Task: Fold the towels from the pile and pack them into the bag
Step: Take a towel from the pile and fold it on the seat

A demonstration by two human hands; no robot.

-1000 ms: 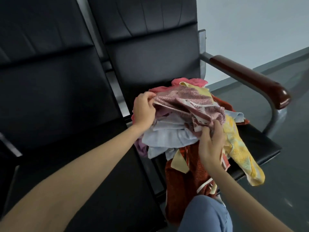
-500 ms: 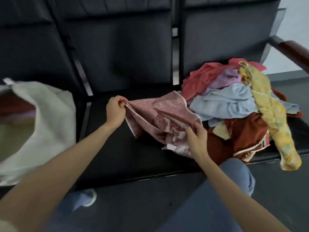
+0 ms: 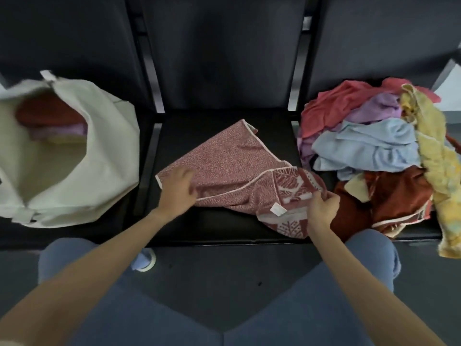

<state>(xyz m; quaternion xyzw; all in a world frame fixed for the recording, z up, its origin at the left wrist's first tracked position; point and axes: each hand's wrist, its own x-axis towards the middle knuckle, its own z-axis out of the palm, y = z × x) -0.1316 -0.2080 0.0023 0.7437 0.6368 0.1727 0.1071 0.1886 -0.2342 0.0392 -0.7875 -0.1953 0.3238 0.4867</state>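
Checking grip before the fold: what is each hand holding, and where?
The right hand pinches the pink patterned towel at its near right edge. The left hand rests on its left corner.

One patterned pink towel (image 3: 224,161) lies spread on the middle seat (image 3: 219,226), one of three black seats in the row. One cream bag (image 3: 99,156) sits on the left seat, with at least two folded towels showing inside, one rust (image 3: 47,114) and one lilac (image 3: 62,131). One pile (image 3: 374,156) on the right seat shows roughly five colours, though the exact towel count is unclear. Two hands, left (image 3: 178,193) and right (image 3: 321,211), are in view.
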